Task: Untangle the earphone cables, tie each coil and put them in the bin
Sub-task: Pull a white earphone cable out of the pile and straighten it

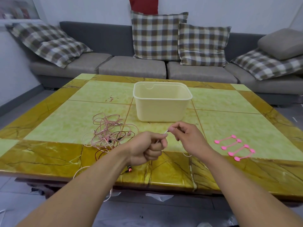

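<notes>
Nearest the table's front edge [49, 164], a copper-tipped earbud [129, 169] lies just under the left wrist, and a pale lead hangs off the edge toward the floor.

The left hand [147, 148] is closed in a fist, pinching a thin pale cable [166, 132] between thumb and forefinger. The right hand [186, 136] pinches the same cable just beside it, its other fingers loosely curled. A slack loop drops below the right hand and trails back toward the front edge.

Judgement: this strand is being drawn out and gathered into a coil. It would be done best with even loops, light tension, and slack fed from the pile rather than pulled, since a tug could tighten the knots.

Left of the hands, the tangled cables [108, 131] lie in a loose heap of pink and dark-red leads with no single heading; the heap spreads slightly more near-to-far. The held stretch runs roughly left to right between the two pinches.

To the right, four pink ties [235, 147] lie side by side, their long axes slanting from near-left to far-right.

Farthest, the cream bin [162, 110] stands upright, mouth up; no coil shows inside, though its floor is hidden.
</notes>
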